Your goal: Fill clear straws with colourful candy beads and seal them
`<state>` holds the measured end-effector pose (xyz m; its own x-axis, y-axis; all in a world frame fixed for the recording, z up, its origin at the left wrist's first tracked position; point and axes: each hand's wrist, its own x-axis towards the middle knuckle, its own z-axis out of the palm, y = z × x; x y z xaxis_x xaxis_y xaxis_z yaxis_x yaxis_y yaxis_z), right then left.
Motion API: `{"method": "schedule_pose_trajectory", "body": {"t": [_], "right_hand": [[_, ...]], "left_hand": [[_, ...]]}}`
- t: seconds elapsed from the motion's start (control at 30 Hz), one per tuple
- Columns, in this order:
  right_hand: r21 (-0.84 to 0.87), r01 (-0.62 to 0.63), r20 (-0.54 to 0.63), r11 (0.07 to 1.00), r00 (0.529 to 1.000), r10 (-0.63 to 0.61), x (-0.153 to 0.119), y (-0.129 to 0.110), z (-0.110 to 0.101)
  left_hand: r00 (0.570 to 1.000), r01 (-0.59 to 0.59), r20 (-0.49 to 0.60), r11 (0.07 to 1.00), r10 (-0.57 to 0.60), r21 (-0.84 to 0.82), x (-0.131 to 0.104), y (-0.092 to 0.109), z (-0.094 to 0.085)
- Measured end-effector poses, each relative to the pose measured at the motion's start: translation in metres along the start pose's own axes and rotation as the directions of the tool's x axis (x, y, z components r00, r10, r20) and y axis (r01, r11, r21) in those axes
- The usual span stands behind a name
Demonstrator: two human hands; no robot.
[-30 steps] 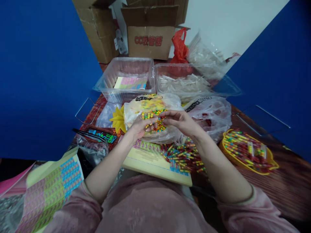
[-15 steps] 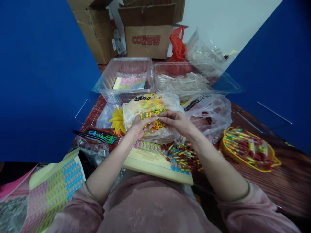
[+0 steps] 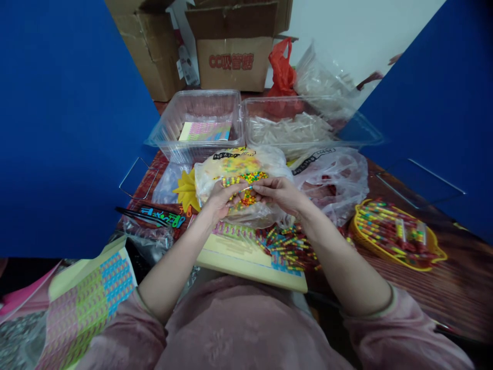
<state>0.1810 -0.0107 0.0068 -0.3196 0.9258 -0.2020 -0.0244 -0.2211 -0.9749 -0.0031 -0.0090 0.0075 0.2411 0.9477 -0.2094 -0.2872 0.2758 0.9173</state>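
Note:
Over an open plastic bag (image 3: 265,156) of small colourful candy balls (image 3: 252,198), both my hands meet with fingertips close together. My left hand (image 3: 221,199) is closed in a pinch on a thin, clear straw (image 3: 246,188). The thumb and fingers of my right hand (image 3: 284,194) pinch the same straw's other end. Just behind my left fingers, short rows of yellow and green balls (image 3: 231,181) show; whether that hand holds them is unclear. Below my right wrist, many candy-filled straws (image 3: 292,246) lie loosely on a pale sheet stack (image 3: 234,257).
A yellow basket (image 3: 435,257) of filled straws sits at right. Behind the bag stand two clear tubs, one with printed sheets (image 3: 206,131), one with empty straws (image 3: 290,128). Blue panels (image 3: 69,128) flank the table. Cardboard boxes (image 3: 231,64) and a red bag (image 3: 283,69) are at the back.
My fingertips have shifted slightly, and more of the thin straw shows between them. At the back right, dark reddish shapes, perhaps another person's fingers, have appeared near the clear bag.

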Motion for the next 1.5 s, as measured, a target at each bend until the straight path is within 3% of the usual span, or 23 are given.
{"method": "schedule_pose_trajectory", "body": {"t": [0.17,0.27,0.47,0.73,0.93,1.17,1.5], "right_hand": [[-0.032,0.005,-0.025,0.999,1.000,-0.005,0.000,0.002,0.001],[-0.060,0.055,-0.100,0.997,0.993,-0.061,-0.001,0.004,0.004],[-0.140,0.239,-0.283,0.961,0.921,-0.270,-0.002,0.005,0.008],[-0.116,0.337,-0.171,0.935,0.920,-0.352,-0.003,0.002,0.015],[-0.043,0.361,-0.283,0.932,0.890,-0.357,0.003,0.008,0.015],[0.018,0.351,-0.309,0.936,0.892,-0.329,0.004,0.008,0.017],[-0.117,0.406,-0.292,0.907,0.859,-0.422,0.002,0.002,0.019]], "left_hand": [[1.000,-0.008,0.011,1.000,0.008,-0.001,0.000,0.000,0.000],[1.000,-0.025,0.002,1.000,0.025,-0.005,0.001,-0.002,-0.002],[0.997,-0.005,0.080,1.000,0.005,-0.005,0.000,-0.001,-0.003],[0.991,-0.017,0.132,0.999,0.021,-0.034,0.000,-0.003,-0.006],[0.989,-0.046,0.139,0.999,0.048,-0.012,0.001,-0.005,-0.006],[0.995,-0.045,0.092,0.998,0.048,-0.034,-0.002,-0.003,-0.003],[0.988,-0.109,0.109,0.994,0.111,-0.016,-0.008,0.000,0.000]]}}
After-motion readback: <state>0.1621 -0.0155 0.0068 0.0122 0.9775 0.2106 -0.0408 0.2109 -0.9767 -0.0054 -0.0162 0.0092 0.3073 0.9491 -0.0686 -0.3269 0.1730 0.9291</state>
